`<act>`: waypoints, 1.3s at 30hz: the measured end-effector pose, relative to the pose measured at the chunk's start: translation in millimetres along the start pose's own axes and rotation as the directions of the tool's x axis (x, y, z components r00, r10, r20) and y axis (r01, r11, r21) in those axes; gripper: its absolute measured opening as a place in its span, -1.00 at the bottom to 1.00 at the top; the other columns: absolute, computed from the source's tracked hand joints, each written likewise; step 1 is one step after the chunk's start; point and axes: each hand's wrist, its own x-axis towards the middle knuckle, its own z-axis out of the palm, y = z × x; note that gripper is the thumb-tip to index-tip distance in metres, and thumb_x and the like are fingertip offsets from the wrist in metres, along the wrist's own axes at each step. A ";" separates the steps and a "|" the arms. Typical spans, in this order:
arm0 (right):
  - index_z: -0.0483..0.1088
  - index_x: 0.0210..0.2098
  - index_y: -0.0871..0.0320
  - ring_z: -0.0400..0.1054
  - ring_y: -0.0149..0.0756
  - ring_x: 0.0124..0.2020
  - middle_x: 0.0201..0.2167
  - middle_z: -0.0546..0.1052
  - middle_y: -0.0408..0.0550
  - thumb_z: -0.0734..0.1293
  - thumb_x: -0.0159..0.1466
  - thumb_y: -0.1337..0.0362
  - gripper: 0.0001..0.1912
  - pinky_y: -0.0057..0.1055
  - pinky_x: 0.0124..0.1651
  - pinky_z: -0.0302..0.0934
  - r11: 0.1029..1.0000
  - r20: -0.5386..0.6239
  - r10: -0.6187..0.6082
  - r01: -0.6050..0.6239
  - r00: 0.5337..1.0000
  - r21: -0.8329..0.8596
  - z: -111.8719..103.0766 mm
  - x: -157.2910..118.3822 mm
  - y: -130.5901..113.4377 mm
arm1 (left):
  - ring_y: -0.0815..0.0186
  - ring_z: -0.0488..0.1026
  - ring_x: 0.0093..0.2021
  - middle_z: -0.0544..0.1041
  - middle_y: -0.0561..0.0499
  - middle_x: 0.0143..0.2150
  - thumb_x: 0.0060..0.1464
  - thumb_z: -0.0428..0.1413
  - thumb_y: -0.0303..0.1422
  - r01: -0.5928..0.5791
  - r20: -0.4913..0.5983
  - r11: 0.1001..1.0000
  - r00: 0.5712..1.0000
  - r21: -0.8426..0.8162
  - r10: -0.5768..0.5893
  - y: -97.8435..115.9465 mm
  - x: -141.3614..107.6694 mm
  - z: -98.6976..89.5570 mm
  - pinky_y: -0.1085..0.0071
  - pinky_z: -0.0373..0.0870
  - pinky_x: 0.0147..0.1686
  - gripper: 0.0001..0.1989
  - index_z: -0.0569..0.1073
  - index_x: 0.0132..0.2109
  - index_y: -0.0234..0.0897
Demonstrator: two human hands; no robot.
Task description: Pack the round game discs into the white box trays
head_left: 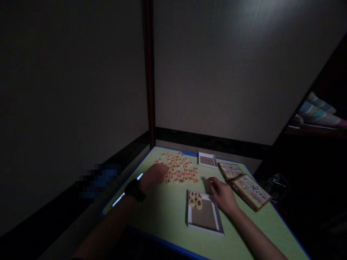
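My left hand (157,173), with a dark watch on the wrist, reaches to the left edge of a spread of round Chinese chess pieces (181,180). Its fingers are drawn together among the pieces, and their tips are hidden. The pieces are pale with red or dark characters. My right hand (222,195) rests beside the upper right corner of a shallow white box tray (205,214), fingers loosely bent and thumb apart, nothing visible in them. Several pieces with dark characters (198,204) lie grouped in the tray's upper left corner.
Another shallow white tray (207,160) stands at the table's back edge. Two printed box lids or flat boxes (252,191) lie at the right, overlapping. A phone-like bright object (118,199) lies under my left forearm. Walls border the blue-edged green table (162,213) behind and left.
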 end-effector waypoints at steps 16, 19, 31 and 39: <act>0.53 -0.20 0.16 0.30 -0.36 -0.50 -0.50 0.45 -0.13 0.33 0.28 0.11 -0.74 -0.47 -0.47 0.17 0.867 0.051 -0.176 0.131 0.983 0.481 -27.6 -12.3 -42.1 | 0.33 0.49 -0.28 0.53 0.08 -0.29 -0.23 0.31 -0.56 -0.195 -0.072 0.402 0.951 -0.895 0.302 74.8 12.8 -5.3 0.47 0.37 -0.33 -0.53 0.40 -0.10 -0.26; 0.55 -0.04 0.10 0.30 -0.33 -0.38 -0.40 0.42 -0.10 0.42 0.23 0.15 -0.68 -0.44 -0.37 0.21 0.824 0.151 -0.323 0.199 0.934 0.531 -34.3 -16.1 -54.1 | 0.36 0.47 -0.33 0.48 0.14 -0.36 -0.32 0.40 -0.50 -0.085 -0.004 0.171 0.906 -0.982 0.424 74.3 17.8 -2.0 0.48 0.36 -0.37 -0.44 0.34 -0.15 -0.26; 0.56 -0.17 0.10 0.39 -0.26 -0.20 -0.21 0.52 -0.03 0.45 0.18 0.34 -0.80 -0.40 -0.15 0.28 0.822 0.269 -0.412 0.229 0.870 0.521 -34.4 -21.9 -63.0 | 0.37 0.45 -0.33 0.50 0.16 -0.37 -0.56 0.51 -0.32 0.015 0.085 0.124 0.807 -0.992 0.584 71.8 21.3 -3.3 0.41 0.36 -0.32 -0.31 0.35 -0.22 -0.21; 0.52 -0.20 0.09 0.39 -0.24 -0.20 -0.24 0.51 -0.06 0.40 0.11 0.43 -0.75 -0.41 -0.13 0.25 0.912 0.382 -0.410 0.376 0.828 0.164 -29.1 -31.3 -67.1 | 0.42 0.29 -0.41 0.34 0.15 -0.46 0.00 0.12 -0.45 -0.202 -0.189 0.306 0.979 -0.930 0.071 72.9 25.7 2.3 0.49 0.20 -0.40 -0.91 0.33 -0.41 -0.28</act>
